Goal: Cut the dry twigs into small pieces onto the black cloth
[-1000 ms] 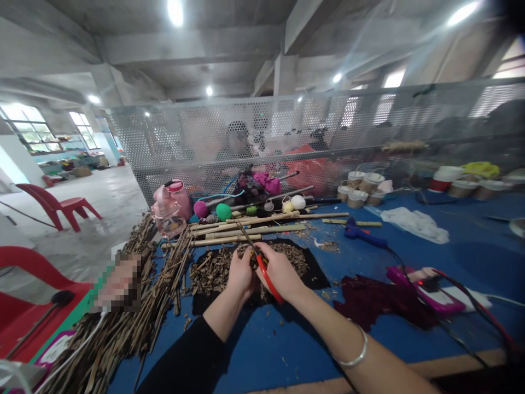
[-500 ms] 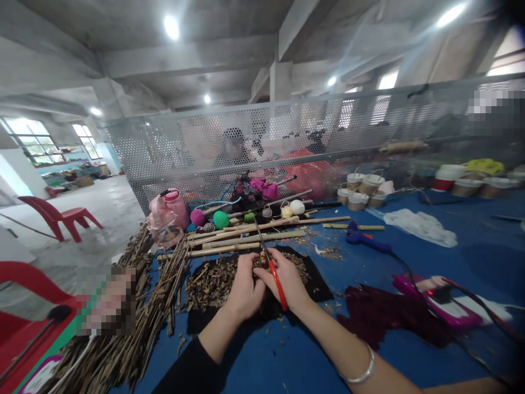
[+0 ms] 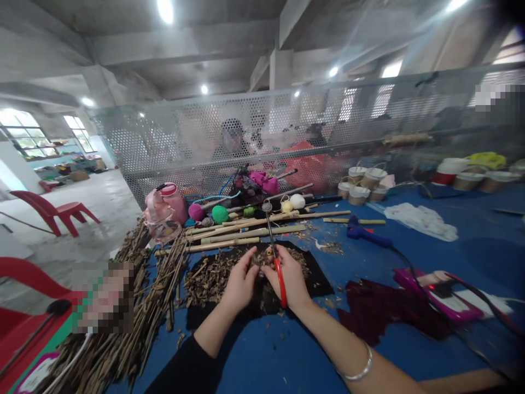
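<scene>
My right hand [image 3: 290,282] grips scissors with red handles [image 3: 280,282], their blades pointing up and away from me. My left hand [image 3: 240,282] is close beside it, fingers curled and thumb bent inward. What its fingertips pinch, if anything, is too small to make out. Both hands hover over a heap of dry brown plant pieces [image 3: 207,279] on a black cloth [image 3: 320,276]. Small brown bits show between the two hands.
Bundles of dry stems [image 3: 135,312] lie left, bamboo sticks [image 3: 241,232] behind the heap. A blue glue gun [image 3: 367,236], dark red cloth [image 3: 381,312] and power strip [image 3: 455,303] are right. Yarn balls [image 3: 220,214] and a pink jug [image 3: 174,202] stand before a perforated metal screen [image 3: 164,142].
My hands have drawn slightly apart, opening a small gap between the fingertips. The scissors stay in my right hand. The camera view has shifted a little.
</scene>
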Demonstrator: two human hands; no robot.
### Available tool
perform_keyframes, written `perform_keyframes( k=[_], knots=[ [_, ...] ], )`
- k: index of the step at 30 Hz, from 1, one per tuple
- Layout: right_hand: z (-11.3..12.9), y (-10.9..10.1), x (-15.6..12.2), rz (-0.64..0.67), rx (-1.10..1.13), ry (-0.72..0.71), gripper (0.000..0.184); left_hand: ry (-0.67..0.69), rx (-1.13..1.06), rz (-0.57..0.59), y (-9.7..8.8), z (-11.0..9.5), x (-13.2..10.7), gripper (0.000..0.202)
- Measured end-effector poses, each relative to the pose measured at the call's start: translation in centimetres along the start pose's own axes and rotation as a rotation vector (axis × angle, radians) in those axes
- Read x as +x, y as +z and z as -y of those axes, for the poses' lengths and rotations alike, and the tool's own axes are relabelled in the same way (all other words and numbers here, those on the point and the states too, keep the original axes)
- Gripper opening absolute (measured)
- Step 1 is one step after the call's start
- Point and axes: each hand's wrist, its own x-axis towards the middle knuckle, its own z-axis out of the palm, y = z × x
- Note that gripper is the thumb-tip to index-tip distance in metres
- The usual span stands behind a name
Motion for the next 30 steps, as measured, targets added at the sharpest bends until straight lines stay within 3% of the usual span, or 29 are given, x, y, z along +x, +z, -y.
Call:
perform_keyframes(
  k=[4, 8, 14, 19, 23, 30],
  knots=[
    [-0.1, 0.1, -0.1, -0.017, -0.029, -0.035, 0.038, -0.088, 0.007, 0.004, -0.1, 0.4, 0.1, 0.028],
    [0.6, -0.4, -0.1, 0.068, -0.142, -0.042, 0.038, -0.173, -0.052, -0.051, 0.1, 0.4, 0.2, 0.026],
    [3.3, -4.1, -0.5, 0.314, -0.409, -0.059, 0.041, -0.25, -0.31, -0.088, 0.0, 0.5, 0.1, 0.035],
    [3.0, -6.3, -1.9, 0.424, -0.628, -0.024, 0.055, -0.267, -0.388, -0.162, 0.0, 0.1, -0.2, 0.038],
    [2.7, -6.0, -2.8, 0.484, -0.603, -0.024, 0.054, -0.299, -0.411, -0.132, 0.4, -0.3, -0.7, 0.039],
    [3.1, -5.0, -3.1, 0.444, -0.633, -0.093, 0.061, -0.26, -0.339, -0.035, 0.3, -0.4, -1.3, 0.037]
  ],
)
